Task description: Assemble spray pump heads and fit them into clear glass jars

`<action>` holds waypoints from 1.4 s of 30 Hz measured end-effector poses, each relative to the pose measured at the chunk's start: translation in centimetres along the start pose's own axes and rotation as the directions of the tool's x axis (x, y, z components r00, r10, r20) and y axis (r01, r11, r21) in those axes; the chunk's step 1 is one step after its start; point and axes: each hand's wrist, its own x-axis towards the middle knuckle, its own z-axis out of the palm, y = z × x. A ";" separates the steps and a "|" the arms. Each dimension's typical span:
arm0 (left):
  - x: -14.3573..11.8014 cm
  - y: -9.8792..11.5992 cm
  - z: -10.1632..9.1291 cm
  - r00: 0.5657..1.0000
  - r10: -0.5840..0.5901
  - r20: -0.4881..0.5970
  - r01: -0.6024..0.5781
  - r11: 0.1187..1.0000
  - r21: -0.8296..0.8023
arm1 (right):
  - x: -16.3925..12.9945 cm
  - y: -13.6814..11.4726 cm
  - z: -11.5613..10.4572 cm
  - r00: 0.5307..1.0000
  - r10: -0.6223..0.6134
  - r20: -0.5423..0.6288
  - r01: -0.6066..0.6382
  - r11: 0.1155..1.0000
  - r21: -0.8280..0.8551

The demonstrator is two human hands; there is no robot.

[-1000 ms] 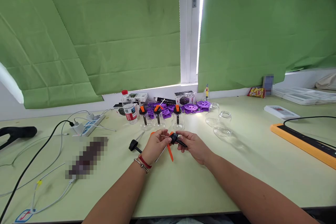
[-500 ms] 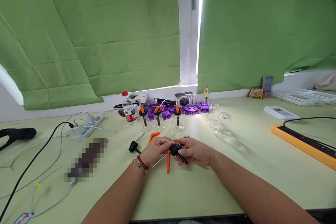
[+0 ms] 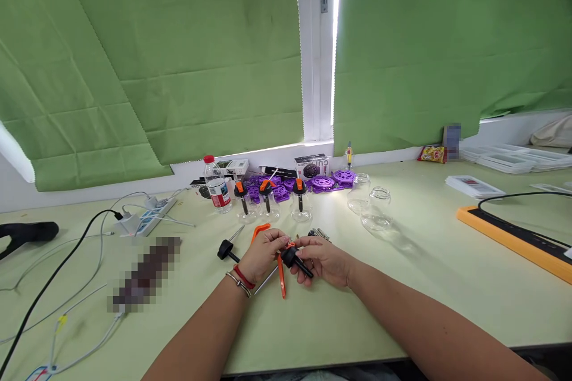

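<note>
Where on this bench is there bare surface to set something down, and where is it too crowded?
Bare table lies along the near edge in front of both hands, and between the empty glass jars and the orange strip. Crowded: the back row of purple parts, capped jars and water bottle; cables clutter the left.

The pale green worktop (image 3: 402, 297) carries a red-capped plastic water bottle (image 3: 216, 190), clear glass jars (image 3: 374, 216), purple plastic discs (image 3: 333, 179), a white power strip (image 3: 145, 218), an orange-edged black board (image 3: 513, 238) and stacked white trays (image 3: 513, 161).
</note>
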 end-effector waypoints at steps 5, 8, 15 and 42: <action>0.0 0.0 0.3 0.999 -0.038 0.001 0.038 0.998 0.048 | 0.3 0.1 -0.3 0.996 0.046 -0.071 -0.051 0.996 -0.074; 0.2 -0.3 0.4 0.999 -0.034 -0.029 0.036 0.998 0.050 | 0.4 0.0 -0.6 0.996 0.059 -0.072 -0.065 0.994 -0.088; 0.4 -0.2 0.3 0.993 0.003 -0.119 -0.002 1.000 0.004 | 0.3 -0.4 -1.0 0.997 0.048 -0.064 -0.051 0.997 -0.057; 0.9 -0.6 -3.4 0.927 0.369 -0.060 -0.049 0.278 0.959 | -0.2 -0.8 -0.9 0.995 0.087 -0.044 -0.091 0.989 -0.115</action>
